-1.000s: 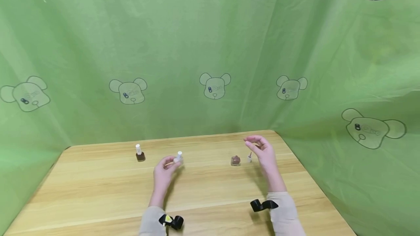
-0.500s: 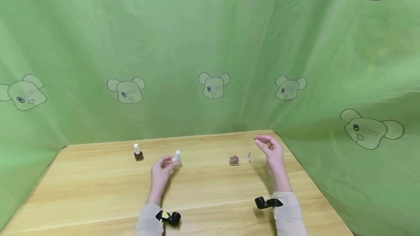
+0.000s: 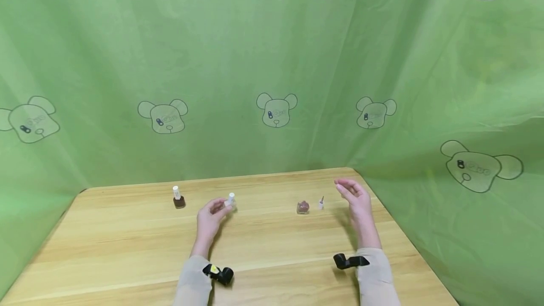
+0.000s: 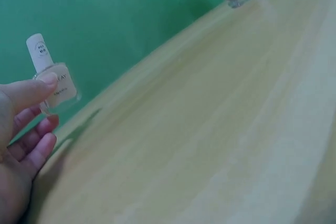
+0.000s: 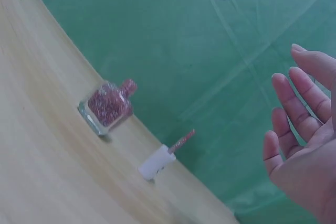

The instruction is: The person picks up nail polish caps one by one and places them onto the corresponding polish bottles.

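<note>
My left hand pinches a nail polish bottle of pale polish between thumb and fingers; its white cap is on. On the right of the table, an uncapped nail polish bottle of glittery pink polish stands upright. Beside it a white cap stands on its top with the coated brush pointing up. Right of that cap, my right hand is raised with relaxed fingers, holding nothing and apart from the cap.
A dark nail polish bottle with its white cap on stands at the left of the wooden table. A green curtain printed with bear heads hangs behind the table and along its sides.
My right hand has moved right, away from the upturned cap, which stays standing. My left hand keeps its pinch on the pale bottle, almost still.
</note>
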A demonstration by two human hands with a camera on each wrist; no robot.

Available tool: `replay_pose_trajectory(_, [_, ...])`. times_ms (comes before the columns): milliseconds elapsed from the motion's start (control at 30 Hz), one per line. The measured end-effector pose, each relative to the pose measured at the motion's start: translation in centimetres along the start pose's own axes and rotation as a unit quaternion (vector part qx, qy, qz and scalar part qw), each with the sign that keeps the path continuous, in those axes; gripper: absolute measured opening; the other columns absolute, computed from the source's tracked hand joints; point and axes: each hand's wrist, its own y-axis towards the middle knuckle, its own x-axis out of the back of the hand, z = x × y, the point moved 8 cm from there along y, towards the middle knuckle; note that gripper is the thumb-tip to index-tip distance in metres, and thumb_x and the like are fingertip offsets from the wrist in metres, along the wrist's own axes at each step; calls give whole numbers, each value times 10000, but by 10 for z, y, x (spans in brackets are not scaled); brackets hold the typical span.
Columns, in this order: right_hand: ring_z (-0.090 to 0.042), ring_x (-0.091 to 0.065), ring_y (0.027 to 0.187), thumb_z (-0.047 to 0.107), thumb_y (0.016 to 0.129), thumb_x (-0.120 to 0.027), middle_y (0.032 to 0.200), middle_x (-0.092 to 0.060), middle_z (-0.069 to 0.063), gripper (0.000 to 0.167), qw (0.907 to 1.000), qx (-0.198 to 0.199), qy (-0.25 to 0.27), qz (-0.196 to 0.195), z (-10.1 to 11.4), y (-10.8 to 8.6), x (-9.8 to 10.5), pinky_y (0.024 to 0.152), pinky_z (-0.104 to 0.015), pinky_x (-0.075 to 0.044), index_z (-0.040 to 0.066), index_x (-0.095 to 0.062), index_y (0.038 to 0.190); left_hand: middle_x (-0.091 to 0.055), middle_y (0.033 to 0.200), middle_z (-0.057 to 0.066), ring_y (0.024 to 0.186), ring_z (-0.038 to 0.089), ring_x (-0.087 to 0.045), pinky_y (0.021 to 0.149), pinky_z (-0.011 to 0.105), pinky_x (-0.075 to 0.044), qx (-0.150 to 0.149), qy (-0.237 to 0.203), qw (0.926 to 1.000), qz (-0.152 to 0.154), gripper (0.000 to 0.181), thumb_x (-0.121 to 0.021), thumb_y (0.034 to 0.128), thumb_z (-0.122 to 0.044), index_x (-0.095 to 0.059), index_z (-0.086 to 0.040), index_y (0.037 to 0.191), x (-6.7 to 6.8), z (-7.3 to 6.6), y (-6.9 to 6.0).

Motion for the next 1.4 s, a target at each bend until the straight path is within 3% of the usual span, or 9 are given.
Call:
replay_pose_trajectory(267, [-26,-601,987,53,913,-650,1023,-694,136,332,9964,-786,123,307,-25,-1,9,792,-167,-472,75,-550,1229,-704,1141,155,1042,255,-665,939,319,-551,-315,94,9994,57,374,-797,784,-141,-681,-53,1129,-4,0,14])
replay_pose_trajectory(467, [-25,-594,1006,62,918,-645,1078,-658,122,537,9937,-1002,-47,490,-41,0,11,845,-187,-457,8,-377,1379,-706,1145,165,1066,286,-666,967,370,-540,-270,184,9993,154,357,-795,793,-144,-688,-56,1123,-8,0,24])
replay_pose_trajectory(700, [-30,-504,1054,103,912,-659,1187,-570,130,644,9859,-1454,-509,653,-62,-2,11,903,-250,-429,61,-321,1459,-710,1141,159,1074,291,-670,980,398,-531,-257,351,9989,196,341,-786,800,-144,-691,-65,1117,-11,-1,36])
replay_pose_trajectory(867, [-168,-379,1259,115,913,-655,1262,-531,98,664,9817,-1490,-915,755,-71,-1,11,927,-245,-390,68,-308,1477,-707,1146,159,1084,294,-663,1000,416,-516,-215,435,9984,280,347,-786,800,-145,-688,-68,1124,-14,1,41])
replay_pose_trajectory(1000, [-239,-309,1367,121,913,-657,1430,-456,-61,682,9795,-1465,-1113,822,-77,0,10,995,-261,-349,64,-298,1490,-710,1137,166,1077,299,-667,1000,425,-514,-263,547,9976,317,332,-786,798,-135,-692,-58,1107,-16,1,45])
replay_pose_trajectory(1167, [-308,-292,1412,88,903,-658,1534,-320,-206,702,9788,-1433,-1101,960,-82,-2,6,1185,-439,-251,28,-278,1490,-711,1122,189,1053,309,-680,984,432,-523,-321,666,9967,346,328,-780,805,-119,-689,-32,1108,-16,0,49])
replay_pose_trajectory(1267, [-329,-291,1412,84,897,-661,1534,-316,-219,710,9771,-1434,-1194,1019,-84,-3,5,1214,-495,-196,18,-275,1490,-711,1119,190,1046,305,-685,982,421,-525,-262,664,9966,417,331,-779,806,-110,-687,-31,1114,-16,1,52])
replay_pose_trajectory(1400, [-332,-308,1399,102,901,-662,1527,-337,-212,697,9725,-1442,-1472,1088,-86,-4,4,1201,-499,-222,31,-293,1488,-707,1121,197,1046,306,-685,985,416,-524,-237,716,9953,600,353,-777,810,-114,-676,-18,1134,-17,2,55])
